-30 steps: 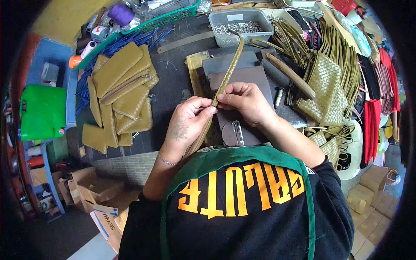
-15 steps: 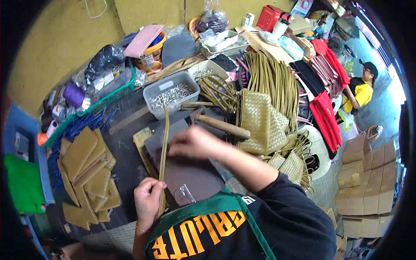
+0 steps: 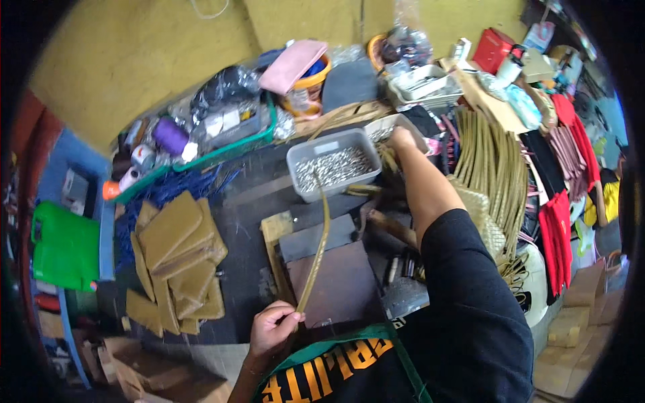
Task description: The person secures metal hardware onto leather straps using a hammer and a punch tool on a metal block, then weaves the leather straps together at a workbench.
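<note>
My left hand (image 3: 274,330) is closed, pinching the lower end of a long golden-olive strap (image 3: 317,262) between thumb and fingers. The strap stands up in a curve over a dark flat slab (image 3: 336,285) on the bench. My right hand (image 3: 403,138) reaches far across into a white box (image 3: 383,125) of small metal pieces; its fingers are hidden. Left of that box is a clear plastic tub (image 3: 299,164) heaped with small silvery metal parts (image 3: 339,166). Part of a wooden-handled hammer (image 3: 393,228) shows beneath my right forearm.
Golden flat pouches (image 3: 178,235) lie piled on the left. On the right hang many olive straps (image 3: 490,161) beside a woven golden bag (image 3: 476,208). A green basket (image 3: 272,121) of thread and plastic bags lines the back. A co-worker in yellow (image 3: 608,201) is at the far right.
My right hand has moved from above the slab to the white box at the back. My left hand still pinches the strap. The whole view has swung left.
</note>
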{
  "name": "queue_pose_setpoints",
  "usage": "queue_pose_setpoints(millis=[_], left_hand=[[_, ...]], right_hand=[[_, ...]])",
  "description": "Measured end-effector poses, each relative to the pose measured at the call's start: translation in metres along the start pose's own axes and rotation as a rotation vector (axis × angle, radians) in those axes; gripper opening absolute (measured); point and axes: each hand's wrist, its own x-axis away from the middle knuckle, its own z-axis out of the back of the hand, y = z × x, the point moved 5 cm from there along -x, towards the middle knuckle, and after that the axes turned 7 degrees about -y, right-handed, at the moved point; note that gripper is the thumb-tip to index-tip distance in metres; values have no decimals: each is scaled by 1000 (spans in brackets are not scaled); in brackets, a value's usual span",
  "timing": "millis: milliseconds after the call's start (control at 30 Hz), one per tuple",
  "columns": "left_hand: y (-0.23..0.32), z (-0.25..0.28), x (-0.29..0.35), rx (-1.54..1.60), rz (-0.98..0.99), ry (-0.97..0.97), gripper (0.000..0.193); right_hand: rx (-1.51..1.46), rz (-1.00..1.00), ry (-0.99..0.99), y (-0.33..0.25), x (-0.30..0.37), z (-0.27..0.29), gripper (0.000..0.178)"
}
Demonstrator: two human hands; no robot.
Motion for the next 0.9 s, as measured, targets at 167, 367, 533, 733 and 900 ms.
queue_pose_setpoints(millis=[167, 367, 533, 733, 900], left_hand=[[10, -4, -4, -39, -90, -27, 6], [4, -6, 1, 61, -86, -13, 7], [-3, -6, 8, 42, -76, 0, 10], [0, -11, -1, 112, -138, 7, 11], [-4, -3, 0, 45, -169, 110, 11]], right_hand=[[8, -32, -180, 4, 4, 16, 41], [-92, -34, -51, 20, -4, 4, 28], [-431, 27, 183, 12, 21, 31, 24], [-1328, 213, 266, 18, 65, 96, 16], [-1353, 353, -50, -62, 187, 121, 11]])
